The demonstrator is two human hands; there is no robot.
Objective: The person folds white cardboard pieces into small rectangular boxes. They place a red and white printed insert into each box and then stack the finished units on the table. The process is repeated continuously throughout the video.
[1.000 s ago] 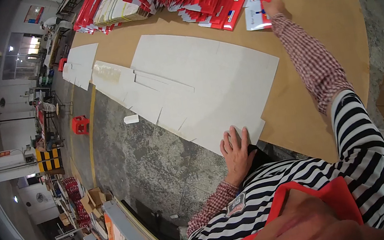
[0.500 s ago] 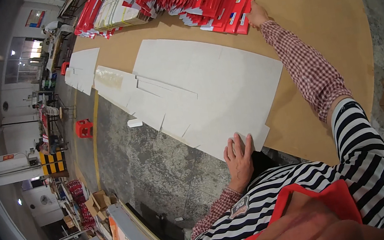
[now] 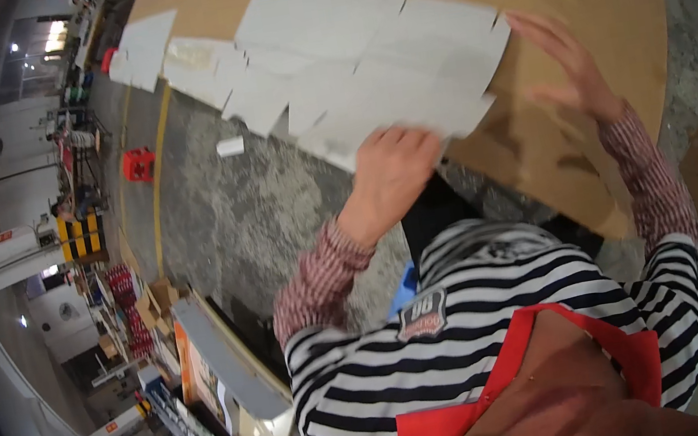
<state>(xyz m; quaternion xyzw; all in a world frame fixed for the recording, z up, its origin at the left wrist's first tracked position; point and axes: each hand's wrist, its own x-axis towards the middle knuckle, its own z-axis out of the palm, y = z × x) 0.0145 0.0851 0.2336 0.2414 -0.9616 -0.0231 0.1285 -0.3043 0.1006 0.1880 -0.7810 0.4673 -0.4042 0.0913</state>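
Flat white card sheet (image 3: pixel 395 44) stretches sideways, left of the right hand (image 3: pixel 572 67) with thumb and fingers spread, its near edge maybe pinched by the blurry left hand (image 3: pixel 395 166).

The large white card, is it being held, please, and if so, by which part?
The left hand is curled at the near edge of the white card; blur hides whether it grips. The right hand is open, holding nothing.

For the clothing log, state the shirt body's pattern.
Shirt body: black and white stripes, best seen in the head view.
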